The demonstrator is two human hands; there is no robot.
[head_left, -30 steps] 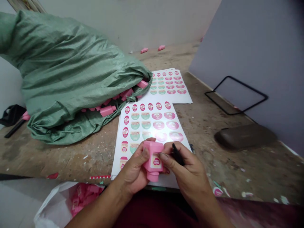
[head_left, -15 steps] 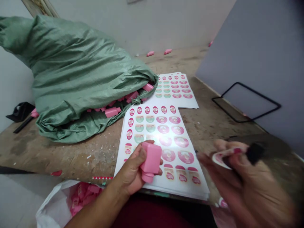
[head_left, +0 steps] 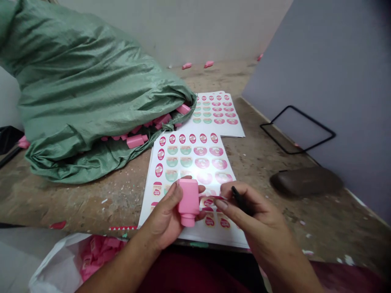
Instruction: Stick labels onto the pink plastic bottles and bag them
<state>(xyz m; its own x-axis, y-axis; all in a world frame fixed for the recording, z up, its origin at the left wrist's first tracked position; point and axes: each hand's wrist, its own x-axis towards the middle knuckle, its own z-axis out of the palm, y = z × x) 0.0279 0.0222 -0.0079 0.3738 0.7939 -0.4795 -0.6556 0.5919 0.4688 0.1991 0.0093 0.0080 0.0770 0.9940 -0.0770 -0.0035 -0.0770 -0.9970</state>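
My left hand [head_left: 166, 217] is closed around a small pink plastic bottle [head_left: 188, 197], its neck pointing down towards me and its flat side facing up. My right hand [head_left: 256, 215] is just to the right of the bottle. Between its thumb and finger it pinches a pink label sticker [head_left: 209, 202], close to the bottle but apart from it. A slim black tool [head_left: 241, 200] is also tucked in that hand; its kind is not clear. Under both hands lies a stack of sticker sheets [head_left: 195, 140] with rows of pink and green labels.
A green woven sack [head_left: 100, 85] full of pink bottles lies at the left. More sticker sheets [head_left: 235, 129] lie behind. On the right are a black wire frame [head_left: 305, 152] and a dark brown case [head_left: 305, 182]. A white bag [head_left: 51, 260] with pink bottles hangs below the table edge.
My right hand has moved left from the table's right side to beside the bottle, bringing the sticker and the black tool. My left hand still holds the bottle, now turned slightly more upright.
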